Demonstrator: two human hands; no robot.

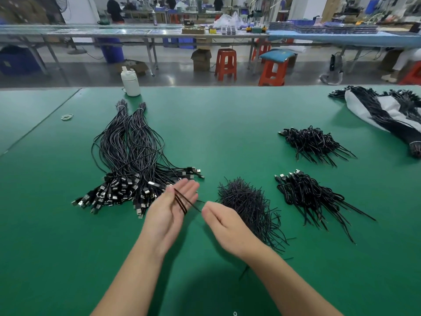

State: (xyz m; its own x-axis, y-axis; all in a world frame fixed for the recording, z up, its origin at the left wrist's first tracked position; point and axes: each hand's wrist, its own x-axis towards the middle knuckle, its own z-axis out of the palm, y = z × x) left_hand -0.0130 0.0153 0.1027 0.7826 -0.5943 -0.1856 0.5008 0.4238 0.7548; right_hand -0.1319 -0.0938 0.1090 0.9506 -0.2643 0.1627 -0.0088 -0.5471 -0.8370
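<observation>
Black thin cable (181,201) loops over flat left hand (168,213), right hand (222,221) pinching.

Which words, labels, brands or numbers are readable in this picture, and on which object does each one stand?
No text can be read anywhere in this view.
white bottle: no legible label.
blue bin: its pale sticker is too blurred to read.
cardboard box: no print can be made out.
USB plugs: too small to show any marking.
</observation>
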